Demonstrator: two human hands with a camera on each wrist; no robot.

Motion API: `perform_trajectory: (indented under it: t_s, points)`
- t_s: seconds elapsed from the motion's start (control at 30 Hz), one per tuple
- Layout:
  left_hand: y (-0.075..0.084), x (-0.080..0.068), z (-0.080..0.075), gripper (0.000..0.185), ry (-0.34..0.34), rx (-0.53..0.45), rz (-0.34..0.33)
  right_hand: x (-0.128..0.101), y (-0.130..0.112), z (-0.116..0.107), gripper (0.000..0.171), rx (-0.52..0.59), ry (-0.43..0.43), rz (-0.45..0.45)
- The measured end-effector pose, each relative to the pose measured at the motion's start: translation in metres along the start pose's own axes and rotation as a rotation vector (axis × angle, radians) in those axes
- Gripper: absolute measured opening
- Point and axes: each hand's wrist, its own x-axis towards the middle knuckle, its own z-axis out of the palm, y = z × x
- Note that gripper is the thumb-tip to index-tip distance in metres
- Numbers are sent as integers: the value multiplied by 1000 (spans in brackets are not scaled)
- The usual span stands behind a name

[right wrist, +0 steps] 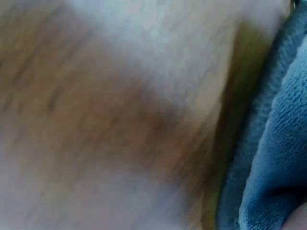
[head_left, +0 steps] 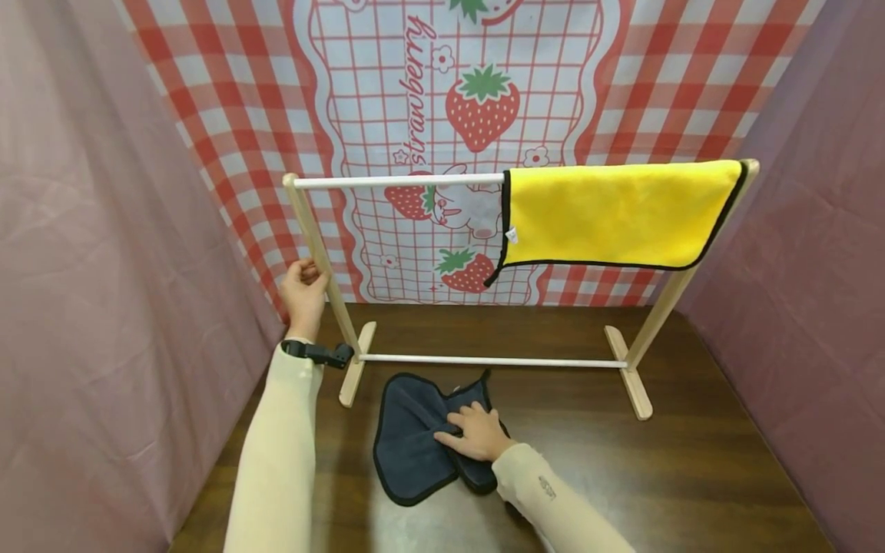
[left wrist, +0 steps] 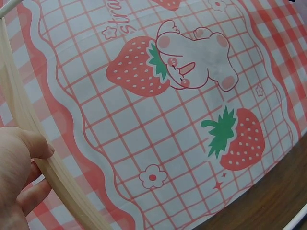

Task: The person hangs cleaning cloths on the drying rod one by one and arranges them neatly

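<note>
The dark blue cloth (head_left: 415,442) is lying crumpled on the wooden table (head_left: 691,476), just in front of the rack's lower rail, and you are gathering it under your right hand (head_left: 477,432). Your fingers are curling down into its bunched middle, pinching the folds; the right wrist view is too blurred to show more than a bit of blue pile. Your left hand (head_left: 303,296) is wrapping around the left upright of the wooden drying rack (head_left: 325,261), thumb on one side and fingers on the other, as the left wrist view confirms.

As I judge it, the risk is that you are catching only the top layer, so the cloth may be dragging or slipping loose as it rises. Pulling on the upright could also be tipping the light rack and sliding the yellow cloth (head_left: 615,215) off the right end of the top rail.

Your left forearm is reaching straight forward and up; your right is angling in from the lower right, wrist low over the table.
</note>
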Motion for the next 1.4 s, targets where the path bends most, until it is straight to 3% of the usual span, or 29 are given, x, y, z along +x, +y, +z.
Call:
perform_trajectory:
  t_s: [0.17, 0.8, 1.1, 1.4]
  points:
    - [0, 0, 0, 29, -2, -8, -5, -1, 0, 4, 55, -32, 22, -11]
    - [1, -1, -3, 29, -13, 21, 7, -10, -8, 7, 15, -33, 123, -119]
    - [1, -2, -4, 27, -29, 40, 15, -12, -5, 6, 21, 0, 216, -260]
    - [2, -3, -6, 25, -39, 51, 36, 2, -7, -11, 32, -34, 437, -458]
